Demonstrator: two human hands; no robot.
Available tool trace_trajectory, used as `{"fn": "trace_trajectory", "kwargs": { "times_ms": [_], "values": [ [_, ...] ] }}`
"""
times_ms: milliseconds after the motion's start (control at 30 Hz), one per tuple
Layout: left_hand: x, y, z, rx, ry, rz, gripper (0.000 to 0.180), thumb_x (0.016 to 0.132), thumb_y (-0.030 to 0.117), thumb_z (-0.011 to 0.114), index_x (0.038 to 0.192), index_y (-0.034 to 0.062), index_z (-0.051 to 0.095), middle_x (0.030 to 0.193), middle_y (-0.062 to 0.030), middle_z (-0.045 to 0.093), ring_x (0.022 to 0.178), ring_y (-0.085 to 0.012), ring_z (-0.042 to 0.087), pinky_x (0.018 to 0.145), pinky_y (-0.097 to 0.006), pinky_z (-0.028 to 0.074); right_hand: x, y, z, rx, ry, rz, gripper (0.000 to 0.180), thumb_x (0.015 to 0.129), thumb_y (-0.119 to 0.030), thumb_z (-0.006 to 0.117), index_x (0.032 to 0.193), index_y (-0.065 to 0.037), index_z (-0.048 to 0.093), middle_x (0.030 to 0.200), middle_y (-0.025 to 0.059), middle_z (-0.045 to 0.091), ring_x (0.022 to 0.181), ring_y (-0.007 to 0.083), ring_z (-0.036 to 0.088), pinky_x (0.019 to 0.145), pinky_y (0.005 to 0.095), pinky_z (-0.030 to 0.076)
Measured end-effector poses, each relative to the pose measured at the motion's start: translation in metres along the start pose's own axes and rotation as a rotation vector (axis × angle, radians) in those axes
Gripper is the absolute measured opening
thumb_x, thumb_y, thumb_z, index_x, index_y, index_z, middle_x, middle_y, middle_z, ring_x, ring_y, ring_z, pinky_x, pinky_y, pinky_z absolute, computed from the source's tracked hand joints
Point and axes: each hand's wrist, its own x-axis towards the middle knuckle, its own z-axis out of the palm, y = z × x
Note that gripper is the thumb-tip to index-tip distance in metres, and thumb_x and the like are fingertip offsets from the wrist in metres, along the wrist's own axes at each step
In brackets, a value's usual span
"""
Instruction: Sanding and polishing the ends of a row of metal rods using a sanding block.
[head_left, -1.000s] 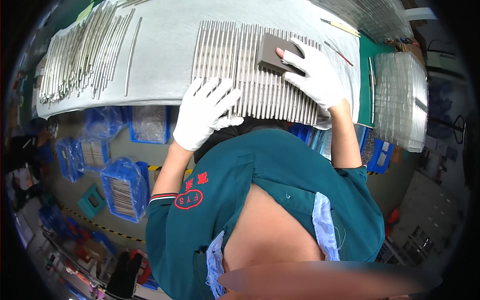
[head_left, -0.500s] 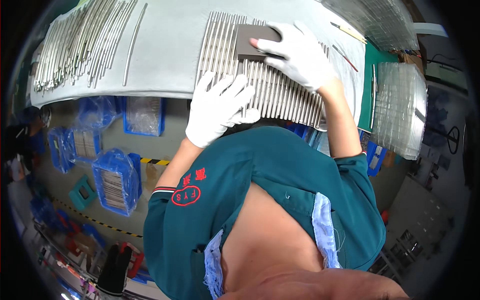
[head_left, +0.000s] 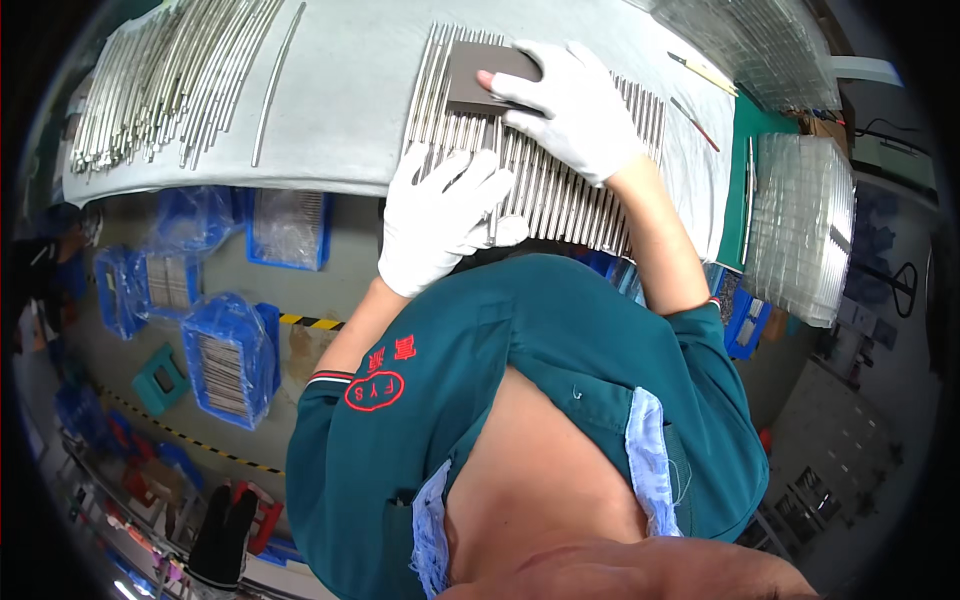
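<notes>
A row of thin metal rods (head_left: 570, 190) lies side by side on the pale cloth of the table. My right hand (head_left: 585, 110), in a white glove with one bare fingertip showing, grips a flat grey-brown block (head_left: 480, 75). The block rests on the far left part of the row. My left hand (head_left: 440, 215), also gloved in white, lies over the near left ends of the rods. Its fingers are stretched out and slightly apart, with the thumb at the near edge of the row. The rods under both hands are partly hidden.
A loose pile of rods (head_left: 170, 85) lies at the far left, with a single rod (head_left: 278, 85) beside it. A yellow-handled tool (head_left: 705, 75) and a thin red tool (head_left: 695, 124) lie at right. Clear plastic trays (head_left: 800, 225) stand beyond them. Blue crates (head_left: 230, 365) sit on the floor.
My right hand has slid the block to the left across the rods. My left hand has stayed nearly in place on the near ends.
</notes>
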Motion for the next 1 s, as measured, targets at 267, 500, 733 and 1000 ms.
{"fn": "trace_trajectory", "kwargs": {
  "times_ms": [267,500,733,1000],
  "values": [
    [-0.002,-0.003,0.000,-0.070,0.049,-0.033,0.046,0.074,0.050,0.068,0.097,0.0109,0.066,0.099,-0.0043,0.064,0.091,-0.0199,0.061,0.086,-0.043,0.044,-0.038,0.031,-0.012,0.065,-0.046,0.118,0.041,0.086,-0.034,0.063,0.126,-0.028,0.063,0.129,0.0151,0.054,0.114,0.0326,0.052,0.099,0.0434,0.040],
    [-0.003,-0.001,0.002,-0.048,0.086,-0.031,0.044,0.075,0.050,0.068,0.097,0.0118,0.066,0.097,-0.0039,0.064,0.089,-0.0206,0.061,0.084,-0.043,0.044,-0.006,0.013,0.003,0.052,0.009,-0.045,0.041,0.086,-0.035,0.063,0.127,-0.032,0.061,0.128,0.0140,0.055,0.117,0.0268,0.052,0.102,0.0409,0.035],
    [-0.001,0.002,0.003,0.018,-0.076,-0.025,0.049,0.073,0.051,0.070,0.098,0.0094,0.069,0.105,-0.0071,0.068,0.095,-0.0231,0.063,0.092,-0.046,0.043,0.002,0.007,0.003,0.008,0.059,-0.055,0.044,0.082,-0.024,0.070,0.125,-0.027,0.064,0.130,0.0122,0.053,0.110,0.0314,0.053,0.097,0.0395,0.042],
    [-0.003,0.002,0.005,0.007,-0.004,-0.020,0.040,0.078,0.048,0.065,0.097,0.0119,0.065,0.100,-0.0029,0.062,0.091,-0.0184,0.059,0.089,-0.042,0.041,-0.015,0.039,0.005,0.064,-0.062,0.032,0.041,0.085,-0.033,0.065,0.126,-0.034,0.063,0.130,0.0135,0.054,0.117,0.0299,0.052,0.100,0.0411,0.040]
  ]
}}
